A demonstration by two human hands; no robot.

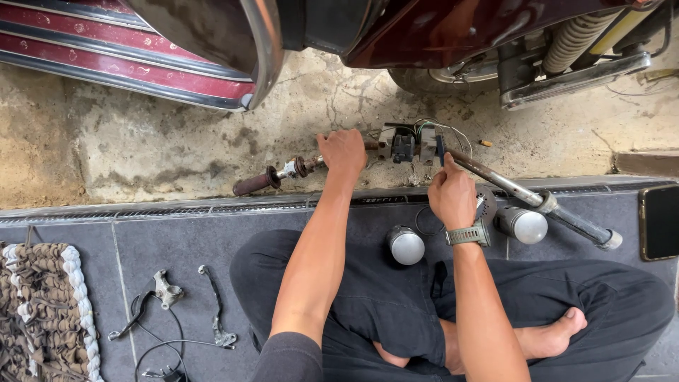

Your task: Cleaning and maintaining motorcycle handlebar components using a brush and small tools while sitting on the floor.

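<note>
A motorcycle handlebar [509, 185] lies across the concrete and the tiled step in front of me. My left hand [342, 151] is closed around the bar left of its middle. A black switch housing [402, 146] with loose wires sits at the bar's centre. My right hand [451, 194], with a grey wristwatch, grips a dark-handled tool [440, 148] whose tip points at that housing. The bar's left end carries a brown rubber grip [252, 184].
Two round chrome lamps [406, 245] [525, 225] rest by my crossed legs. Brake levers and cables [170, 304] lie on the grey tiles at left, beside a woven mat [44, 311]. A maroon vehicle body [438, 28] looms above. A phone [659, 221] lies at right.
</note>
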